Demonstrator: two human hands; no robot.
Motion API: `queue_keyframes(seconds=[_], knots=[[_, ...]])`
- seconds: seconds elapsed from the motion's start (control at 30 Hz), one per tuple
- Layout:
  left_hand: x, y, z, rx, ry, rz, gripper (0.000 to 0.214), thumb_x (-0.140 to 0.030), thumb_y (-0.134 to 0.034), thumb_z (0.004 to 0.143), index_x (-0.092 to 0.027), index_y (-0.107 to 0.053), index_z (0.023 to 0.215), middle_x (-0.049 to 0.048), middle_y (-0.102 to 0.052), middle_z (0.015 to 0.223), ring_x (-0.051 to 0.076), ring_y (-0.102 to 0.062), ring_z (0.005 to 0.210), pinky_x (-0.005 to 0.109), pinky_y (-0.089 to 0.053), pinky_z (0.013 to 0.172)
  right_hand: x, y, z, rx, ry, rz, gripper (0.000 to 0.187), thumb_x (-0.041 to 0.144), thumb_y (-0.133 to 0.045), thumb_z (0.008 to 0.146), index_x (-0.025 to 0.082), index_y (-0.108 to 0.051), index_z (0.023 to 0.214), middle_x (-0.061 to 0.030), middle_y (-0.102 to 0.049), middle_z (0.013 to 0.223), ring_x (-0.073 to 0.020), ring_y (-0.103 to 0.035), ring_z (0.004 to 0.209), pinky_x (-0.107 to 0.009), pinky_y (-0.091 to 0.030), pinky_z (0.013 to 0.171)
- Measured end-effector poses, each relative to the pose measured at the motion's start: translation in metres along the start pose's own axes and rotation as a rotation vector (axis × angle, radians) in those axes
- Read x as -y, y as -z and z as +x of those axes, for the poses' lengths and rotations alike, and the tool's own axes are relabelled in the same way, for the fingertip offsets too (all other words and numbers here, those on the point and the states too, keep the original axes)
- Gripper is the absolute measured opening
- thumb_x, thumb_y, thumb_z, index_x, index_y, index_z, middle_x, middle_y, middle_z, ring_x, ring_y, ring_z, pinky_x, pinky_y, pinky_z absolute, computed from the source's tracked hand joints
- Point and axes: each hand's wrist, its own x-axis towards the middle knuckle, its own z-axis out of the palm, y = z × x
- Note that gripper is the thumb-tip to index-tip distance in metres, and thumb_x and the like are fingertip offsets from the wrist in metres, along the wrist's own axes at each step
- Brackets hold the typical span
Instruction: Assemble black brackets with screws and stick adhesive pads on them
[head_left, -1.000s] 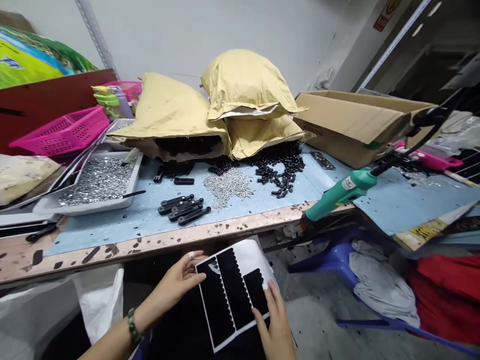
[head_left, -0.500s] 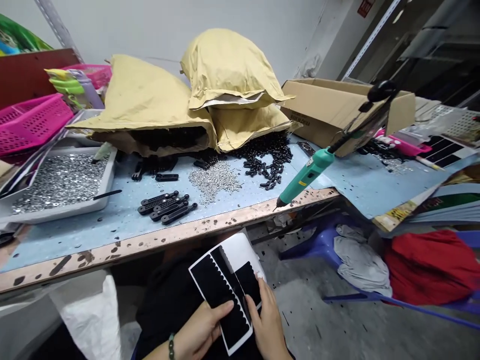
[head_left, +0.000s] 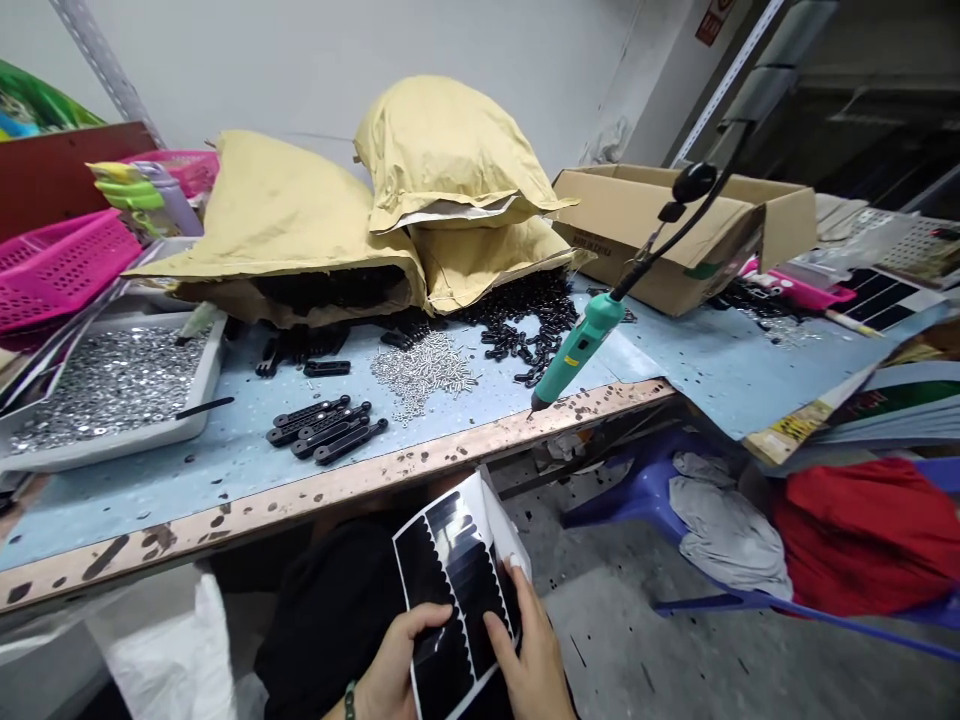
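Note:
Above my lap, both hands hold a white sheet of black stickers [head_left: 424, 572] whose strips have scalloped edges. My left hand [head_left: 396, 655] grips its lower left side, the thumb lying on the black face. On the right side, my right hand [head_left: 531, 645] has its thumb across the strips and its fingers around the edge. Light glares off the upper middle strip. The sheet's white upper right part bends back. Fingers behind the sheet are hidden.
A green electric screwdriver [head_left: 577, 348] hangs over the bench edge [head_left: 360, 468]. On the bench are black plastic arms [head_left: 326, 428], a pile of small screws [head_left: 427, 368], a tray of metal parts [head_left: 202, 400] and yellow paper sacks [head_left: 300, 205]. A purple chair [head_left: 637, 500] stands right.
The sheet has turned more upright, and its middle strip now shows flat and glossy. My right thumb has shifted on it. The screwdriver hangs slightly further left in view.

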Motion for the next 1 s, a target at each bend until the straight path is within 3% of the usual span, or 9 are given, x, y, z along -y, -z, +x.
queue_keyframes(seconds=[0.13, 0.23, 0.4, 0.57, 0.73, 0.8, 0.87, 1.0], knots=[[0.001, -0.007, 0.008, -0.003, 0.076, -0.004, 0.023, -0.023, -0.057, 0.081, -0.004, -0.07, 0.075, 0.0155, -0.074, 0.073, 0.03, -0.071, 0.078, 0.038, -0.052, 0.08, 0.01, 0.002, 0.004, -0.094, -0.11, 0.112, 0.058, 0.057, -0.043, 0.088, 0.02, -0.053, 0.132, -0.0084, -0.054, 0.134, -0.0272, -0.048, 0.125, -0.039, -0.041, 0.103], [-0.003, -0.009, 0.002, -0.005, 0.03, 0.026, 0.021, -0.018, -0.056, 0.082, -0.004, -0.07, 0.075, 0.0148, -0.074, 0.073, 0.029, -0.071, 0.079, 0.035, -0.052, 0.082, 0.011, 0.006, 0.009, -0.067, -0.151, 0.174, 0.058, 0.059, -0.04, 0.088, 0.017, -0.063, 0.121, -0.0106, -0.06, 0.126, -0.027, -0.054, 0.119, -0.037, -0.043, 0.101], [-0.014, -0.01, -0.02, -0.032, -0.052, 0.149, 0.02, -0.013, -0.056, 0.082, -0.002, -0.071, 0.078, 0.0162, -0.074, 0.075, 0.025, -0.07, 0.066, 0.033, -0.053, 0.073, 0.009, 0.013, 0.014, -0.054, -0.052, 0.129, 0.051, 0.053, -0.04, 0.092, 0.017, -0.066, 0.116, -0.0103, -0.066, 0.117, -0.0264, -0.06, 0.111, -0.038, -0.048, 0.096], [-0.015, -0.005, -0.027, 0.024, -0.174, 0.213, 0.015, -0.016, -0.066, 0.076, -0.004, -0.073, 0.083, 0.015, -0.074, 0.08, 0.027, -0.07, 0.071, 0.034, -0.052, 0.074, 0.006, 0.005, 0.01, -0.113, 0.035, 0.035, 0.05, 0.052, -0.032, 0.095, 0.021, -0.064, 0.119, -0.0074, -0.066, 0.118, -0.0255, -0.06, 0.111, -0.041, -0.048, 0.096], [-0.016, -0.001, -0.03, 0.016, -0.219, 0.309, 0.016, -0.022, -0.071, 0.074, -0.008, -0.073, 0.079, 0.012, -0.074, 0.075, 0.026, -0.069, 0.068, 0.033, -0.051, 0.07, 0.004, -0.007, 0.005, -0.173, 0.211, -0.076, 0.064, 0.066, -0.04, 0.085, 0.021, -0.055, 0.128, -0.01, -0.059, 0.128, -0.032, -0.052, 0.118, -0.049, -0.046, 0.096], [-0.018, -0.002, -0.033, 0.007, -0.25, 0.343, 0.015, -0.023, -0.072, 0.073, -0.009, -0.073, 0.079, 0.0106, -0.074, 0.075, 0.026, -0.069, 0.07, 0.033, -0.051, 0.072, 0.006, -0.01, 0.006, -0.204, 0.194, -0.138, 0.065, 0.066, -0.046, 0.083, 0.02, -0.053, 0.129, -0.0119, -0.058, 0.127, -0.0336, -0.052, 0.117, -0.05, -0.047, 0.094], [-0.02, -0.005, -0.035, 0.013, -0.272, 0.368, 0.016, -0.024, -0.073, 0.072, -0.01, -0.073, 0.08, 0.0102, -0.074, 0.078, 0.026, -0.069, 0.074, 0.033, -0.051, 0.075, 0.01, -0.009, 0.009, -0.217, 0.176, -0.147, 0.055, 0.059, -0.045, 0.087, 0.021, -0.055, 0.125, -0.0113, -0.06, 0.124, -0.0315, -0.054, 0.115, -0.047, -0.049, 0.092], [-0.029, -0.005, -0.044, 0.031, -0.28, 0.436, 0.021, -0.028, -0.074, 0.07, -0.011, -0.073, 0.081, 0.0115, -0.074, 0.087, 0.028, -0.069, 0.081, 0.035, -0.049, 0.081, 0.018, 0.011, 0.019, -0.186, 0.157, -0.01, 0.043, 0.051, -0.037, 0.094, 0.022, -0.067, 0.104, -0.0081, -0.068, 0.107, -0.0247, -0.062, 0.103, -0.037, -0.051, 0.088]])
